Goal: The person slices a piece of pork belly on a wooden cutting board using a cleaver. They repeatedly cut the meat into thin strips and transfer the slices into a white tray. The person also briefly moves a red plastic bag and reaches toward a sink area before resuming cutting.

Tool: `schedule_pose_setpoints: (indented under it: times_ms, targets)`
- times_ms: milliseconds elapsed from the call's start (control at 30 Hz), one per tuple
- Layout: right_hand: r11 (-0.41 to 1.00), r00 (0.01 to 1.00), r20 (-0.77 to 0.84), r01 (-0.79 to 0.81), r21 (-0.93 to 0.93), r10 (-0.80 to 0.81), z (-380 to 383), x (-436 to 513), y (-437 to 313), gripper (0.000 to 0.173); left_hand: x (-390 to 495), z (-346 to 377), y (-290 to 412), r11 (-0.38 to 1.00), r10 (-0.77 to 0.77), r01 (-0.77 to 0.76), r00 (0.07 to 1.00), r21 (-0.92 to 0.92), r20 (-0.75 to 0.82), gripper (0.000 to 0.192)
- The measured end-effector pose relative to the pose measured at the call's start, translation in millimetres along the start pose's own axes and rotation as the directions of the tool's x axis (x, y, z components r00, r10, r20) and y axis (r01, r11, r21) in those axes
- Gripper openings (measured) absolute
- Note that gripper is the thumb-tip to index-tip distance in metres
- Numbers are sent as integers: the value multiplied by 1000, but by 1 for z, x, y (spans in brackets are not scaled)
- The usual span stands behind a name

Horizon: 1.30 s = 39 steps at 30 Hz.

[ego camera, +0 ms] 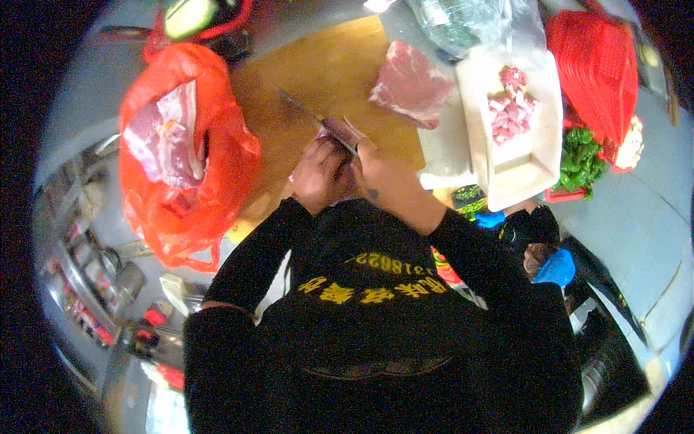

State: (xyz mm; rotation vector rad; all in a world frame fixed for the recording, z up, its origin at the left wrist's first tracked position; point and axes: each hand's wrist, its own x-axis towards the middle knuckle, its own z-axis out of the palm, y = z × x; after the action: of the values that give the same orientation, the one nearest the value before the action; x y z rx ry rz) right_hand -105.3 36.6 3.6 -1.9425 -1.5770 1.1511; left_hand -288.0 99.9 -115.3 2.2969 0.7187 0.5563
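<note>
My right hand [379, 171] grips a kitchen knife [303, 104] whose blade points away to the upper left, over the wooden cutting board [271, 70]. Beneath the blade lies a piece of raw meat [352, 129]. My left hand [323, 172], fingers bent, holds that meat down close beside the blade. Much of the piece is hidden by both hands. Farther up the board, a larger slab of raw meat [412, 84] rests at its right edge. A white foam box [520, 176] to the right contains cut meat chunks [512, 116].
Left of the board, an orange plastic bag [227, 163] holds raw pork [168, 135]. Beyond the foam box are a clear plastic bag [477, 27], red plastic baskets [593, 70] and green vegetables [580, 163]. Another person [537, 233] with a blue glove is at lower right.
</note>
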Motion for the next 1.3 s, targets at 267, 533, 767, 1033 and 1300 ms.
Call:
schedule_pose_setpoints:
  times_ms: [267,533,767,1033,1300]
  targets:
    - [898,865,277,-349,-267,418,18,-15,26,32,-3,5,0,996,82,-80,993,23,-87,31]
    - [896,845,309,-374,-241,436,5,-40,22,32,-6,-2,-8,1000,-9,8,997,-17,-77,27]
    - [982,986,97,-120,-143,135,42,21,38,36,-5,-3,-8,997,16,-19,999,-81,-45,23]
    - [958,951,170,-229,-171,258,13,-40,28,29,-4,-2,-8,999,13,-16,996,-35,-92,18]
    - [892,890,-243,292,-344,-385,31,15,109,32,-9,-16,4,1000,5,-5,1000,-6,-16,27]
